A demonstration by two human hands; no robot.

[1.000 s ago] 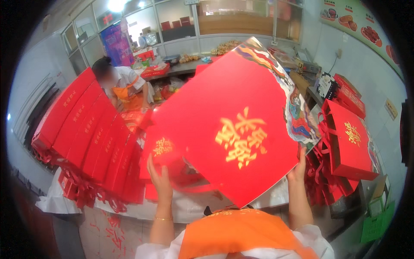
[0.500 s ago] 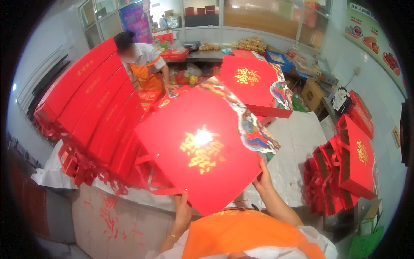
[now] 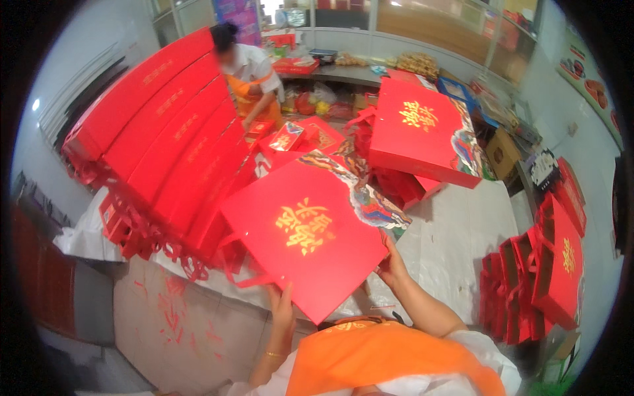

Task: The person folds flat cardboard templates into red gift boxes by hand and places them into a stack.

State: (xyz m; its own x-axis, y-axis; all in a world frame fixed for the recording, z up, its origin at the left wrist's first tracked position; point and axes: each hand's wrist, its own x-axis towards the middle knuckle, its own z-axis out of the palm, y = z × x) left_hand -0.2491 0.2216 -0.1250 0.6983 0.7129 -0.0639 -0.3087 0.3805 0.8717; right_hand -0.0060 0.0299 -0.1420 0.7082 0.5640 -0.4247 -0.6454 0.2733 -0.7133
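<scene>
A large flat red gift box [image 3: 264, 228] with gold lettering, a red ribbon handle and a colourful wavy edge is tilted in front of me, above the table. My left hand [image 3: 282, 310] grips its lower left edge near the ribbon [image 3: 254, 282], thumb on the face and the other fingers mostly behind. With my right hand [image 3: 394, 264] I hold the lower right edge; some of those fingers are hidden behind the box. Another red gift box [image 3: 403, 148] lies just beyond, on top of more red boxes.
Tall red boxes [image 3: 155, 125] stand in a row at left. At right, more red gift boxes [image 3: 558, 264] lean together on the white-covered table [image 3: 449, 244]. Across the table a co-worker [image 3: 254, 76] in an orange apron reaches down near small red boxes [image 3: 261, 130]. Red scraps litter the floor [image 3: 172, 323].
My hands have tipped the gift box, and the bright glare on its lettering is gone. The view has shifted left, so the surroundings appear farther right. The co-worker's arm has moved toward the small boxes.
</scene>
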